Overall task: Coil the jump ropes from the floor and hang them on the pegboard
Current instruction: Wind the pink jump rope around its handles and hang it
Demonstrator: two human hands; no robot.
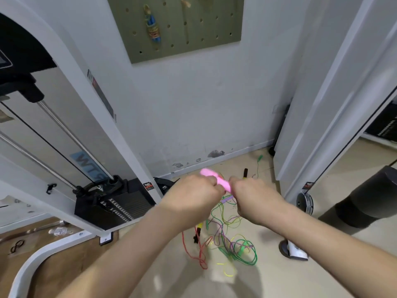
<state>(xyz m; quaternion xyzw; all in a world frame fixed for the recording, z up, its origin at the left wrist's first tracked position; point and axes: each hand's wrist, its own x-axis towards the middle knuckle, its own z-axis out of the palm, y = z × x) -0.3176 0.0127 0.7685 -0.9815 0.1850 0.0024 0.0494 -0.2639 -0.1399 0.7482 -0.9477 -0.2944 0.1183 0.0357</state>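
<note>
The cable weight machine (111, 203) on the left carries a blue sticker (86, 166) with large letters, upside down from here and partly hidden; the small frame labels are too small to read. Both hands are raised between me and the wall. The left hand (193, 192) curls around a pink jump-rope handle (214, 179), and the right hand (255, 198) grips its lower end, blurred. Below them a tangle of green, yellow, purple and red ropes (232, 244) lies on the floor. The pegboard (193, 44) above holds a blue coiled rope (152, 26).
</note>
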